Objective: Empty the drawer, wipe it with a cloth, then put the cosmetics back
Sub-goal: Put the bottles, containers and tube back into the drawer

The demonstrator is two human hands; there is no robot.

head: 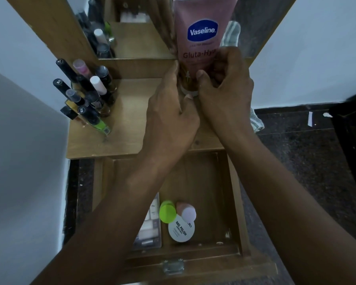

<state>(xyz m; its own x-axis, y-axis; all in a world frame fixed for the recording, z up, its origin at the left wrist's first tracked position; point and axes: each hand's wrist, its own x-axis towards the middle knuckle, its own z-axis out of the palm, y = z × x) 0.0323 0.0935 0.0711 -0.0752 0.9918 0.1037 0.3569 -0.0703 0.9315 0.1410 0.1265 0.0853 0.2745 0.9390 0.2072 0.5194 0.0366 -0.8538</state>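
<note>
A pink Vaseline lotion tube [201,31] stands cap-down over the wooden dresser top [121,138]. My left hand [171,118] and my right hand [226,85] both grip its lower end near the cap. Below, the open wooden drawer [210,182] holds a green-capped bottle [167,211], a pink bottle with a pale cap [187,211], a white nail polish remover tub [181,230] and a clear compartment box [150,227] partly hidden by my left forearm. A striped cloth [256,121] lies on the dresser top behind my right wrist.
Several nail polish bottles and dark cosmetic tubes [86,93] stand clustered at the dresser top's left. A mirror [130,27] rises behind them. White walls flank both sides; dark speckled floor [306,161] lies to the right. A metal latch [173,266] sits on the drawer front.
</note>
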